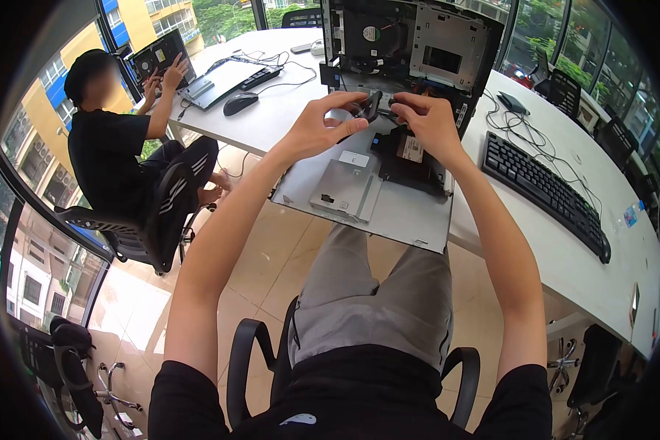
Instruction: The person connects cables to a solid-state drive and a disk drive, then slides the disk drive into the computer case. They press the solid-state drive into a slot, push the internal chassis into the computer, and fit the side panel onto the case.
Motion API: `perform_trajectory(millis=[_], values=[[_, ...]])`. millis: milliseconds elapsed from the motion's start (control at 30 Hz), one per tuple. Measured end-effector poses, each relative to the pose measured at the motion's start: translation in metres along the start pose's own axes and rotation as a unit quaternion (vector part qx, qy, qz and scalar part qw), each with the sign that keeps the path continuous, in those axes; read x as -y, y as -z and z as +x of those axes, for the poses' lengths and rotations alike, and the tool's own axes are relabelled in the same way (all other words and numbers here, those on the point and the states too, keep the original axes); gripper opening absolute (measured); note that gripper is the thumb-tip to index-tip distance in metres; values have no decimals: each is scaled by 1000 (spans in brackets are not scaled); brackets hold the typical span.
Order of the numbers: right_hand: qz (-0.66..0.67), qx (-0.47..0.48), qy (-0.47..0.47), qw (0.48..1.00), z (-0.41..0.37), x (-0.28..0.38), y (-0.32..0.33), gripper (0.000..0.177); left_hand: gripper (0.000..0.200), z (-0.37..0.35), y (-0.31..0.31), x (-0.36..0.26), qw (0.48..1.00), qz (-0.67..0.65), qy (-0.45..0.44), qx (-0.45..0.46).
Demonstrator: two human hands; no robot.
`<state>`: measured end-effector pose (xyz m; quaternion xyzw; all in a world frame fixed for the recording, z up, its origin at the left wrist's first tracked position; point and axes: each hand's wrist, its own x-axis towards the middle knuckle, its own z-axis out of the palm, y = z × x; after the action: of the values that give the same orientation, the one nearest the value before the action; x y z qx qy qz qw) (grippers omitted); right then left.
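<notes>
An opened computer case lies in front of me, its flat metal part reaching over the table edge and its black-framed part standing upright behind. My left hand grips a small black part, fingers and thumb pressed on it. To its right my right hand is closed in a pinch on something dark, perhaps a cable, too small to name. Beneath the hands sit a black unit with a white label and a silver metal bracket with a small white sticker.
A black keyboard and tangled cables lie on the right of the white table. At the left are a black mouse and a silver panel. A seated person handles another opened device there.
</notes>
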<state>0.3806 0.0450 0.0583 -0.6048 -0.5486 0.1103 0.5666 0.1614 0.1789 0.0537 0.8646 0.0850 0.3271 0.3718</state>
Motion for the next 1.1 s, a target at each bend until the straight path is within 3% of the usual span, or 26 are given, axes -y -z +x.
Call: perform_trajectory(millis=[100, 500, 833, 1000, 1100], values=[[44, 22, 12, 999, 0, 1, 3, 28, 58, 0, -4, 0, 1000, -3, -3, -2], [-31, 3, 142, 989, -14, 2, -7, 21, 57, -4, -5, 10, 1000, -8, -13, -3], [-46, 6, 179, 983, -17, 5, -9, 18, 59, -8, -1, 3, 999, 40, -15, -1], [-96, -3, 259, 961, -17, 2, -8, 17, 61, -8, -2, 6, 995, 87, -56, -8], [-106, -4, 254, 961, -16, 3, -7, 19, 60, -6, -3, 5, 990, 103, -90, -26]])
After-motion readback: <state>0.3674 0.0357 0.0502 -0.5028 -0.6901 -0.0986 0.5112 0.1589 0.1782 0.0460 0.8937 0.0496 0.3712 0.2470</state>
